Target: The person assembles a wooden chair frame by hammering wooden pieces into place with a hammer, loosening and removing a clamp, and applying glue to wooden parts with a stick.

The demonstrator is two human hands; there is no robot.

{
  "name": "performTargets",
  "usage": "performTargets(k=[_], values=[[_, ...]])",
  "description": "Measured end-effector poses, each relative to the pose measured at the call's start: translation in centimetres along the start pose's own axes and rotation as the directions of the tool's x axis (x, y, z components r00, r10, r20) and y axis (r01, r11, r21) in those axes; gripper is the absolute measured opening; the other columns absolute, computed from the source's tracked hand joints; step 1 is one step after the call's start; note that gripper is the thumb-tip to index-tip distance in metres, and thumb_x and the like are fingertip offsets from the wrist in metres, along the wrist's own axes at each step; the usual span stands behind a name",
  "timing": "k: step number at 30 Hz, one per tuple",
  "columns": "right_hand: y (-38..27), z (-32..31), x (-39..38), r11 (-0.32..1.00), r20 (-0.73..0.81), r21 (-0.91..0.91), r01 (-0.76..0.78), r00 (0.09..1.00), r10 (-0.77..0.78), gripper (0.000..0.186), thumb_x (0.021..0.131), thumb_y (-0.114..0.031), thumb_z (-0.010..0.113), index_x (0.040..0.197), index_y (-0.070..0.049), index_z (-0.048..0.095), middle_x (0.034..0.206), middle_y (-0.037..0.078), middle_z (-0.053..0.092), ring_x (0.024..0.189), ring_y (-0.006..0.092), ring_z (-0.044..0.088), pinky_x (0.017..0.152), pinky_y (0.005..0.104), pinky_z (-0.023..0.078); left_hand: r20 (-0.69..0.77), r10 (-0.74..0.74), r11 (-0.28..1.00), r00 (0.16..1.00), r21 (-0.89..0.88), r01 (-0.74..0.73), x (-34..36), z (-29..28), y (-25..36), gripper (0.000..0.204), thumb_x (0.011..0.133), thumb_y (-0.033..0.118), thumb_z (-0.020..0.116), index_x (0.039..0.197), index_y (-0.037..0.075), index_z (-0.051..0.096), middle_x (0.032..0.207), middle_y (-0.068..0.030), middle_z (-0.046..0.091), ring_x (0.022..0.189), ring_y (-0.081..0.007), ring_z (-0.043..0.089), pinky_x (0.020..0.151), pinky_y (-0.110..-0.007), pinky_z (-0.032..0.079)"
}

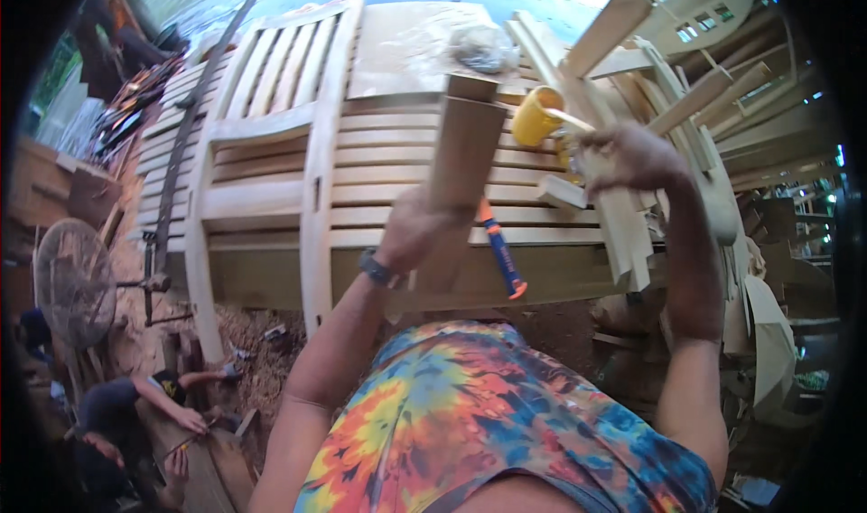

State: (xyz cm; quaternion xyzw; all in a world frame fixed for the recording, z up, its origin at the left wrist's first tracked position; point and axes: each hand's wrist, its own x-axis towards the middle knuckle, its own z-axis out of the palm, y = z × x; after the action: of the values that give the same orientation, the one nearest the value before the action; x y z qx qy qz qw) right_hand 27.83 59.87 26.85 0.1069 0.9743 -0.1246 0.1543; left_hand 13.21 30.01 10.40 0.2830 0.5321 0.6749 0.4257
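My left hand [417, 235], with a dark band at the wrist, is closed around a flat brown wooden board [468, 143] held upright over the slatted wooden surface. My right hand [632, 158], slightly blurred, has its fingers closed on a thin pale stick [569, 119]. The stick's other end reaches into a tipped yellow cup [536, 117]; whatever is inside the cup is hidden. Below the board, a tool with a blue and orange handle [499, 249] lies across the slats' front edge, its head out of sight.
A pale wooden chair-back frame [310, 165] leans on the slats [379, 170] at left. A clear plastic bag [483, 48] sits on a dusty panel at the back. Timber pieces [614, 30] crowd the right. A fan [75, 283] and another person's hands [190, 420] are at lower left.
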Motion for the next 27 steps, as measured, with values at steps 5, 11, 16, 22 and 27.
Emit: performTargets(k=[5,11,16,22,27], values=[[3.8,3.4,7.2,0.780,-0.192,-0.508,-0.366,0.931,0.311,0.073,0.079,-0.024,0.079,0.146,-0.016,0.050,0.121,0.016,0.069,0.110,0.0368,0.065,0.097,0.0453,0.053,-0.363,-0.103,0.991,0.926,-0.118,0.064,-6.8,-10.4,-0.1,0.027,0.091,0.016,0.074,0.112,0.000,0.069,0.099,-0.0034,0.071,0.086,-0.0119,0.067,0.076,-0.028,0.054],[4.2,4.3,10.6,0.786,-0.096,-0.443,-0.430,0.895,0.435,0.052,0.087,-0.003,0.055,0.134,-0.024,0.063,0.116,0.016,0.070,0.108,0.0336,0.068,0.094,0.0459,0.054,-0.543,-0.034,0.996,0.839,-0.085,-0.015,-11.7,-14.5,-0.1,0.034,0.090,0.024,0.077,0.111,-0.001,0.070,0.097,-0.0050,0.073,0.084,-0.0115,0.066,0.073,-0.027,0.054],[3.9,3.5,12.1,0.715,-0.160,-0.529,-0.457,0.881,0.445,0.039,0.089,-0.006,0.053,0.119,-0.021,0.073,0.113,0.015,0.071,0.106,0.0318,0.069,0.092,0.0455,0.054,-0.642,-0.052,0.997,0.765,0.006,0.073,-13.6,-14.7,-1.0,0.039,0.089,0.026,0.079,0.112,-0.003,0.069,0.099,-0.0071,0.073,0.087,-0.0135,0.067,0.077,-0.028,0.055],[9.7,1.7,11.4,0.859,-0.147,-0.457,-0.229,0.972,0.181,0.041,0.084,-0.005,0.055,0.118,-0.018,0.074,0.112,0.019,0.070,0.105,0.0336,0.067,0.094,0.0436,0.053,-0.712,-0.086,0.980,0.697,0.067,0.189,-15.7,-14.8,-0.8,0.043,0.088,0.027,0.079,0.114,-0.004,0.068,0.102,-0.0104,0.073,0.088,-0.0167,0.069,0.078,-0.030,0.056],[18.0,2.4,7.9,0.973,-0.151,-0.135,-0.188,0.974,0.167,0.044,0.085,-0.008,0.054,0.127,-0.011,0.068,0.108,0.020,0.069,0.088,0.0293,0.068,0.079,0.0410,0.054,-0.778,-0.037,0.989,0.627,0.061,0.135,-17.0,-17.0,0.9,0.037,0.095,0.030,0.069,0.111,-0.003,0.063,0.096,-0.0161,0.072,0.086,-0.0244,0.071,0.078,-0.038,0.059]])
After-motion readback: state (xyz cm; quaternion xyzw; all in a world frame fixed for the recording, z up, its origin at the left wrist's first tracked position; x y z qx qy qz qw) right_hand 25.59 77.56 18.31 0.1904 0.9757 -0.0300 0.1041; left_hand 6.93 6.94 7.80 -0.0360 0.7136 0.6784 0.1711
